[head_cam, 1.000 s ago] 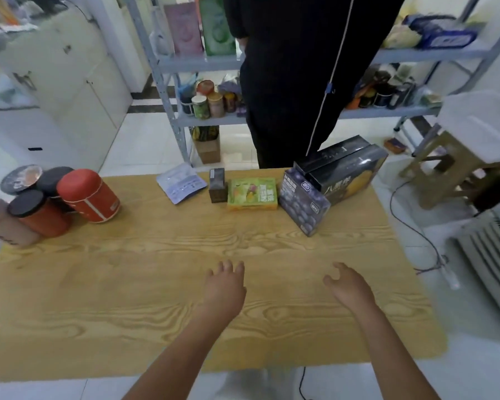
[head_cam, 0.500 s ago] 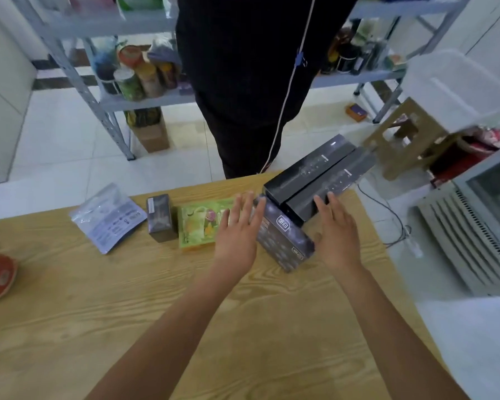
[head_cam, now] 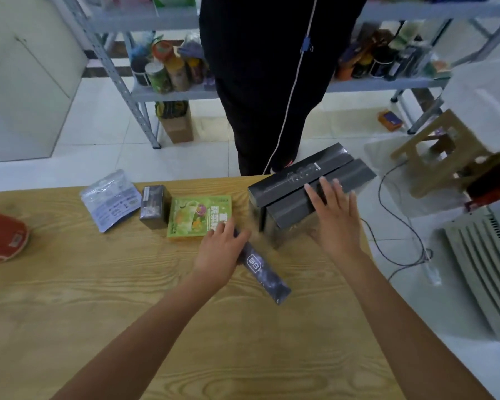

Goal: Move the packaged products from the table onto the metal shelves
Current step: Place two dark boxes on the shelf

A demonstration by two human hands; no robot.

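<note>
Far right corner of the tabletop (head_cam: pixel 127 313): two long black boxes (head_cam: pixel 298 194) stand side by side on their long edges. Their far ends appear to jut past the edge, over the floor.
Right hand (head_cam: pixel 334 223): fingers straight and spread, laid flat across the top of the nearer black box. It grips nothing; I cannot tell whether the thumb hooks the near face.
Left hand (head_cam: pixel 221 255): fingers curled round the far end of a slim patterned dark box (head_cam: pixel 261 268). The box slants toward the near right and its free end sticks out beyond the hand. It is blurred, so I cannot tell whether that end touches the wood.
Other goods: the green box (head_cam: pixel 199 216) lies just far-left of the left hand. The small dark box (head_cam: pixel 153 206) and the silvery pouch (head_cam: pixel 110 200) lie further left, and the red canister (head_cam: pixel 3 238) is at the left edge.
Risk, black boxes: a flat palm only steadies them, so a sideways nudge could tip the pair or slide them off the overhanging corner.
Risk, patterned box: it is held by one end, so it may twist out of the grip or sweep against the green box.
Risk, route: a standing person (head_cam: pixel 260 67) is between the tabletop and the metal shelves (head_cam: pixel 171 95), and a bump in passing could knock a box loose.
</note>
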